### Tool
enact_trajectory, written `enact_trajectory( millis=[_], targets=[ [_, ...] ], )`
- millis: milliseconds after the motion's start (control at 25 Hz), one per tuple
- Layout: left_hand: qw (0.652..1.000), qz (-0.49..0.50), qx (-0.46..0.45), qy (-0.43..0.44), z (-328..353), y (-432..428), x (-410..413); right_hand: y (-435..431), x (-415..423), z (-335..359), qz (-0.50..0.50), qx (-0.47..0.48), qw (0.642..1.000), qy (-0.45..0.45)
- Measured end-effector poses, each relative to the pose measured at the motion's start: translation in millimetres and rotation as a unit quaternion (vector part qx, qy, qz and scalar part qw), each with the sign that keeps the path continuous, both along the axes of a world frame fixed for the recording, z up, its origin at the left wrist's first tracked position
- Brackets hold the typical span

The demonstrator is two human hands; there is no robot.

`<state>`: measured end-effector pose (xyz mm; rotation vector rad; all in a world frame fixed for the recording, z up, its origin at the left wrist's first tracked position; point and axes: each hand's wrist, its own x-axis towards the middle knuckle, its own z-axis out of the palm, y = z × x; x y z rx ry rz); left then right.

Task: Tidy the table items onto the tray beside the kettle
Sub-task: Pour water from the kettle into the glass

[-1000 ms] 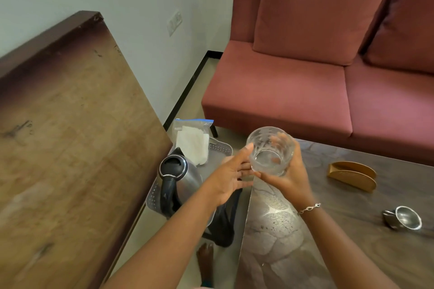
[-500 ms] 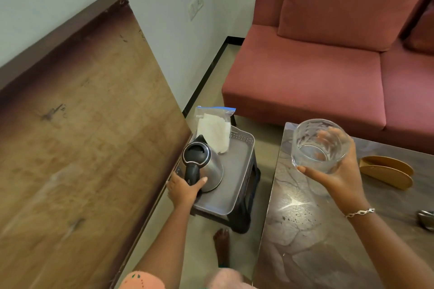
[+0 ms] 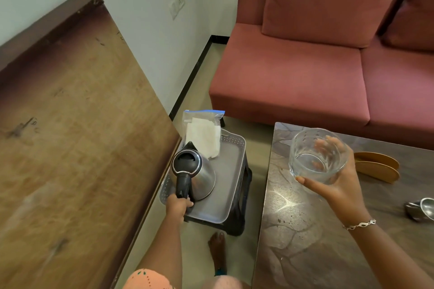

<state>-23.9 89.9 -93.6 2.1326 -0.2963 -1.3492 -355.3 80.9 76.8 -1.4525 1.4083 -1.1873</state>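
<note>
Head view shows the glass, clear and patterned, held up in the air above the near left part of the table. The right hand grasps it from below and behind, thumb along the near side and fingers spread on the far side, seen through the glass wall. A thin bracelet sits on that wrist.

Left of the table, lower down, a grey tray with a perforated rim rests on a dark stool. The kettle, steel with a black lid, stands on the left half of the tray, spout pointing to the far side. The left hand is clenched around the bottom of the black kettle handle at the tray's near left corner. At the far end of the tray a clear zip bag with white folded paper inside leans upright just behind the kettle. The right half of the tray is bare.

On the table, right of the glass, lies a tan curved holder, and nearer, at the right edge of view, a small steel strainer, partly cut off. A wooden board fills the left side, against a white wall. A red sofa stands at the far side. A bare foot is on the floor near the stool.
</note>
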Motion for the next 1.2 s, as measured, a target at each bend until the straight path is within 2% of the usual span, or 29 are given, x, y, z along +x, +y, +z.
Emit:
enact_trajectory(
  millis=[280,440,640,800,1000,1200],
  targets=[
    [0.994,0.074,-0.065,-0.045,5,-2,-3,11,-12,0,-0.002,0.012,1.000,0.003],
    [0.991,0.052,-0.097,-0.082,29,-10,1,16,-20,0,-0.009,0.006,1.000,0.003],
    [0.981,-0.006,-0.183,-0.068,97,-24,-9,19,-28,0,-0.019,-0.010,1.000,-0.002],
    [0.943,-0.114,-0.302,-0.077,174,-46,-30,19,-38,5,-0.023,-0.031,0.999,0.004],
    [0.899,-0.184,-0.375,-0.131,256,-60,-52,19,-55,17,-0.028,-0.055,0.998,-0.009],
    [0.822,-0.306,-0.449,-0.170,339,-59,-91,25,-79,27,-0.044,-0.066,0.997,-0.004]
  ],
)
